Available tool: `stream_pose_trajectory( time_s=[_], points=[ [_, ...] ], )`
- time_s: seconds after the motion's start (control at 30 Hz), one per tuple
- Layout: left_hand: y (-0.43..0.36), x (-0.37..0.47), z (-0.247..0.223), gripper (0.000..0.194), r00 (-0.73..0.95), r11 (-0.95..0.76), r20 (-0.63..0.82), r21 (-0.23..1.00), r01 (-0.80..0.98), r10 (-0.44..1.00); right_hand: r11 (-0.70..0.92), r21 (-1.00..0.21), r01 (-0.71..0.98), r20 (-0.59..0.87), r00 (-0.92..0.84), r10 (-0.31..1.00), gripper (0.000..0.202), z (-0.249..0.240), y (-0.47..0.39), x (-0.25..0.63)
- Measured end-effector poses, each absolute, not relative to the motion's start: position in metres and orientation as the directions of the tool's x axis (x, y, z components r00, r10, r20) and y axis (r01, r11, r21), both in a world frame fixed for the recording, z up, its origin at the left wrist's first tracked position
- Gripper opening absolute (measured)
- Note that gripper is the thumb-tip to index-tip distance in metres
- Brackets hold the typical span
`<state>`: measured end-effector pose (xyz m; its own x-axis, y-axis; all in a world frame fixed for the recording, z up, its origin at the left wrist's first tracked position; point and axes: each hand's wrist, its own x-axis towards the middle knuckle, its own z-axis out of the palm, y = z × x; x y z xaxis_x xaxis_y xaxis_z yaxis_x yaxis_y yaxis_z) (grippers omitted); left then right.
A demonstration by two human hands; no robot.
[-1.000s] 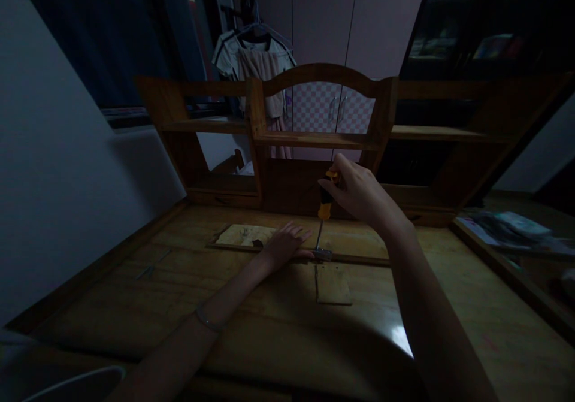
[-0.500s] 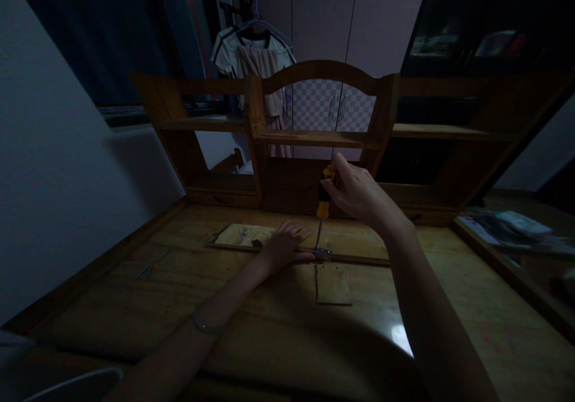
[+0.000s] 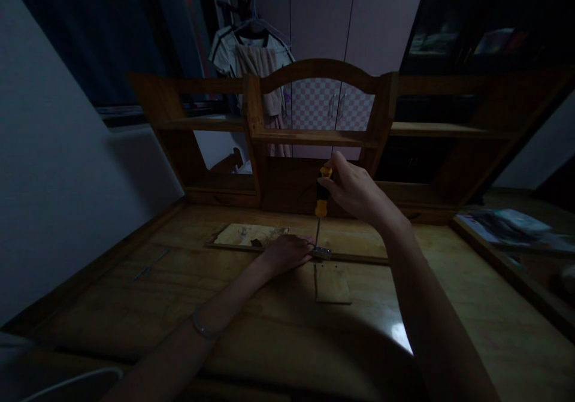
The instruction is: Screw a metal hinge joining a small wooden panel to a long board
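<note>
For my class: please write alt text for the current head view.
The right hand holds a yellow-and-black screwdriver nearly upright, its tip at a small shiny metal plate on a long, thin wooden board. The left hand rests beside the plate. A small square wooden piece lies nearer on a light wooden desktop, before a brown wooden shelf unit.

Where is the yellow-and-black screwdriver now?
The yellow-and-black screwdriver is just right of centre in the head view, nearly upright in the right hand, its tip at the small silver metal fitting.
</note>
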<state>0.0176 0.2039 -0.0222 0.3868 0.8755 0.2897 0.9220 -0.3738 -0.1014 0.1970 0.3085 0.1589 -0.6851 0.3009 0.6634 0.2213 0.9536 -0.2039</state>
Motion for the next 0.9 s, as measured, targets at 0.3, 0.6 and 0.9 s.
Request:
stream_pose_trajectory(
  time_s=[0.3, 0.6, 0.9],
  points=[
    [0.203, 0.015, -0.021, 0.029, 0.396, -0.384, 0.314, -0.102, 0.917, 0.863, 0.951, -0.217, 0.218, 0.688, -0.657, 0.308, 0.015, 0.164, 0.308, 0.202],
    [0.202, 0.014, -0.023, 0.029, 0.416, -0.389, 0.333, -0.145, 0.91, 0.846, 0.935, -0.211, 0.287, 0.733, -0.587, 0.345, 0.019, 0.181, 0.299, 0.222],
    [0.203, 0.017, -0.019, 0.034, 0.387, -0.356, 0.34, -0.153, 0.922, 0.857, 0.92, -0.184, 0.347, 0.767, -0.535, 0.355, 0.018, 0.199, 0.289, 0.244]
  ],
)
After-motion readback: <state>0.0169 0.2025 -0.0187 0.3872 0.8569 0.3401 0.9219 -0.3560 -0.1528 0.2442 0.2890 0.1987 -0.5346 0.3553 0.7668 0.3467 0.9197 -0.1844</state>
